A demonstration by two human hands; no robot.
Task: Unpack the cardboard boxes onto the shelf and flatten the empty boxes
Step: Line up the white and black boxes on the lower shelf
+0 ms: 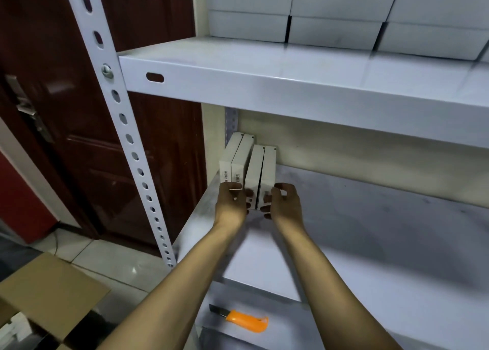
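The fingers (264, 200) of both hands are curling around a pair of small white boxes (260, 175) standing upright on the middle shelf (370, 230), the left hand (231, 204) gripping the pair's left side and the right hand (284, 204) gripping its right side. Two more small white boxes (236, 159) are standing just beside the held pair at its 9 o'clock, touching it and leaning against the back corner of the shelf; that is making four small boxes in all on this level. On the upper shelf (264, 79), at 12 o'clock from the hands, six larger white boxes (338, 13) are showing in part, stacked two high in three columns. One orange utility knife (244, 320) is lying on the lower shelf level at 6 o'clock from the hands, well apart from them. One open cardboard box (50, 294) is sitting on the floor at 8 o'clock, with some white items inside, too blurred to count.
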